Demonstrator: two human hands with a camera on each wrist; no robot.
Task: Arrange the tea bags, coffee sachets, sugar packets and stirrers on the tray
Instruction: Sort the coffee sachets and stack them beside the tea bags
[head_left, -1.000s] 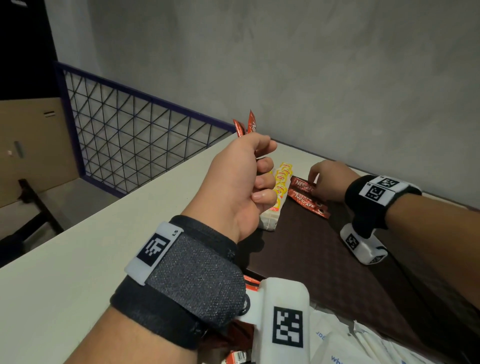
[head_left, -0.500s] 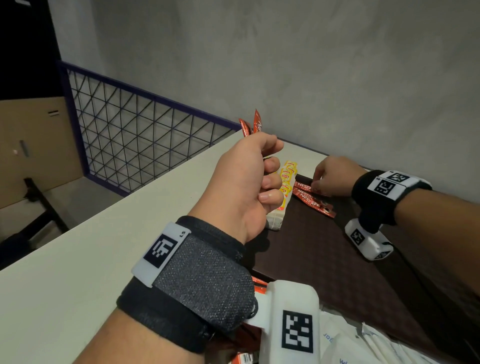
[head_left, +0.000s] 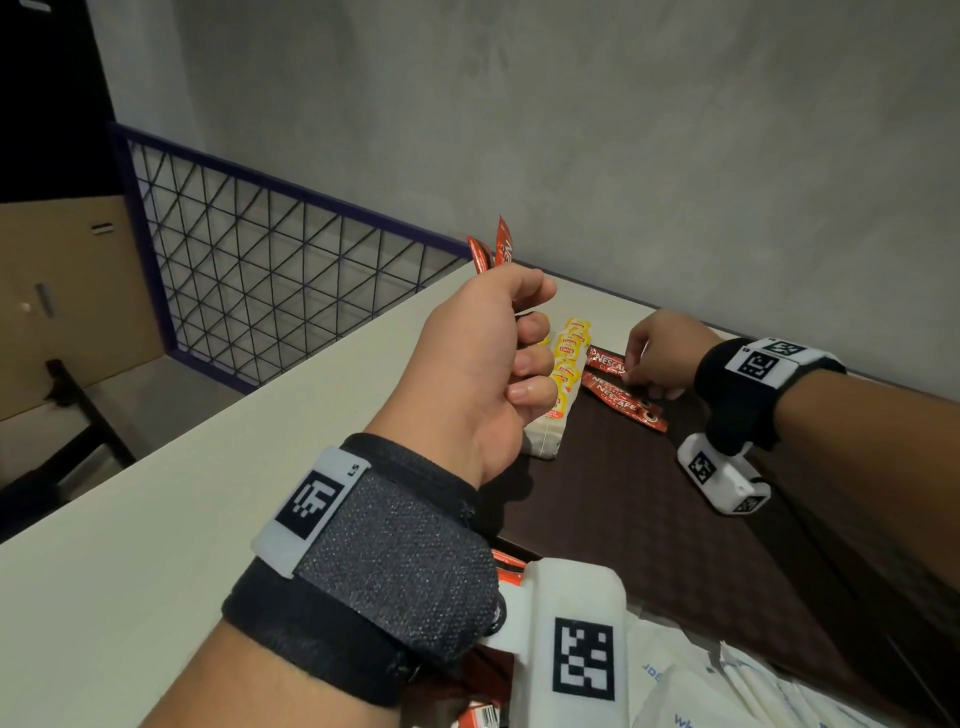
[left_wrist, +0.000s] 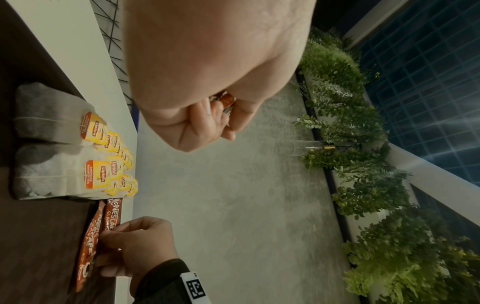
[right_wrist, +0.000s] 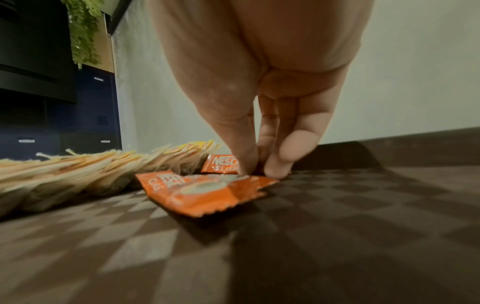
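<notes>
My left hand is raised over the near left of the dark brown tray and grips a few red coffee sachets upright in its fist; their lower ends show in the left wrist view. A row of tea bags with yellow tags lies along the tray's left side. Beside them lie two red coffee sachets. My right hand is down on these, thumb and fingertips pinching the far sachet beside the near one.
White sugar packets and more red sachets lie at the near edge by my left wrist. The tray sits on a white table against a grey wall. A mesh railing runs past the table's left edge.
Almost nothing differs. My left hand keeps its sachets raised, and my right hand stays on the two sachets on the tray, its fingers shifting only slightly.
</notes>
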